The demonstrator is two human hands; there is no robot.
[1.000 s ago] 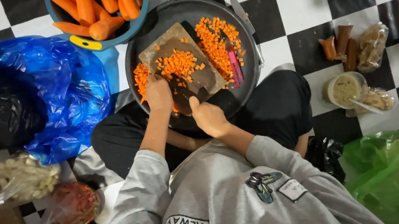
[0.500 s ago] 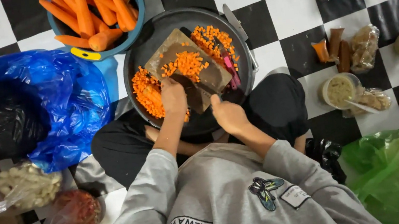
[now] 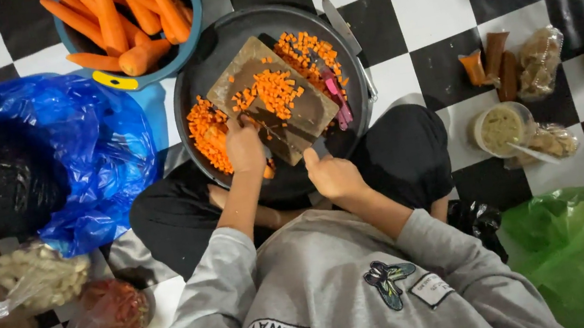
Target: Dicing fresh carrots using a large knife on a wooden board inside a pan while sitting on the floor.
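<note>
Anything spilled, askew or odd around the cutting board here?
Nothing spilled: the diced carrot stays on the cutting board and inside the round tray. A second knife lies across the tray's rim, half overhanging.

You sit on a black-and-white checkered tile floor (image 3: 422,11); even, soft light; no walls, windows or furniture in view.
</note>
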